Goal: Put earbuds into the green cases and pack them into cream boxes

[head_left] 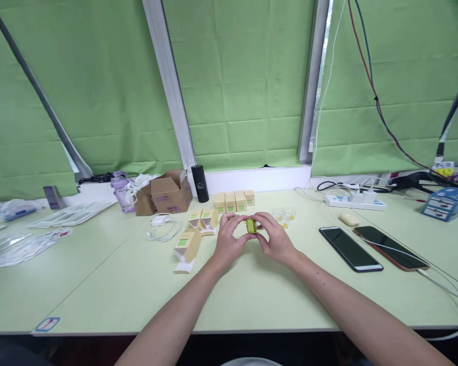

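Note:
Between the fingertips of both hands is a small yellow-green block-shaped piece [251,226], held just above the table. My left hand [231,236] pinches it from the left, and my right hand [275,236] grips its right side. To the left of my left hand lies an open kraft paper box [189,245] with a green window and its flap out. Two more open kraft boxes [204,219] stand just behind it. Beyond my hands is a row of several closed kraft boxes [231,202]. Clear round containers with yellow bits [284,214] sit behind my right hand.
On the right lie two phones [350,249], an earbud case [349,219] and a power strip [355,201] with cables. A cardboard carton [171,192], a black cylinder [200,184] and a purple bottle [122,193] stand at the back left. A coiled white charger cable [164,227] lies nearer.

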`<action>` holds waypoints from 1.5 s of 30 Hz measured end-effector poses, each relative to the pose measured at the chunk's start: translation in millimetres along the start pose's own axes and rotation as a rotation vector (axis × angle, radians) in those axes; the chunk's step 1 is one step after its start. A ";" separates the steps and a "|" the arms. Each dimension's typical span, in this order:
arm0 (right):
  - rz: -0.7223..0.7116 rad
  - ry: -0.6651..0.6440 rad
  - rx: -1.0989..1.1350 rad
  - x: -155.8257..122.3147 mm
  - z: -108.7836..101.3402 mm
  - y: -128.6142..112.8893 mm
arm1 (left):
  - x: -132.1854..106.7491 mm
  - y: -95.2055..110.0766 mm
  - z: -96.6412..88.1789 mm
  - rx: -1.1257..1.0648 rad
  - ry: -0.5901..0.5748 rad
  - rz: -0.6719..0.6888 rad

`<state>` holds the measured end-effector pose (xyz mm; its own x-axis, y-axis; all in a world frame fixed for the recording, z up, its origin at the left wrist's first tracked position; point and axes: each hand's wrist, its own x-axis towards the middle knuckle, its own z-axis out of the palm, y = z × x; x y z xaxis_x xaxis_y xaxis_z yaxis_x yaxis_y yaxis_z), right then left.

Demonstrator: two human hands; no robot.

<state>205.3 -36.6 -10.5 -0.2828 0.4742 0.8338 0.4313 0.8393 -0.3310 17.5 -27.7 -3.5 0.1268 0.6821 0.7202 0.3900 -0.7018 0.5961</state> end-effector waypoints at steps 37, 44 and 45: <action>0.064 0.074 0.094 -1.4 8.5 2.8 | 5.3 -2.0 0.2 -0.154 -0.089 -0.112; 0.071 0.072 0.101 -0.8 7.8 1.8 | 5.0 0.3 -0.6 -0.157 -0.080 -0.107; 0.071 0.072 0.100 -0.8 7.8 1.9 | 5.0 0.6 -0.7 -0.159 -0.079 -0.105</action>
<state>199.7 -33.3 -15.2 -0.1911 0.5160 0.8350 0.3598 0.8283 -0.4295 17.8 -24.8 0.7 0.1661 0.7631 0.6246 0.2569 -0.6450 0.7197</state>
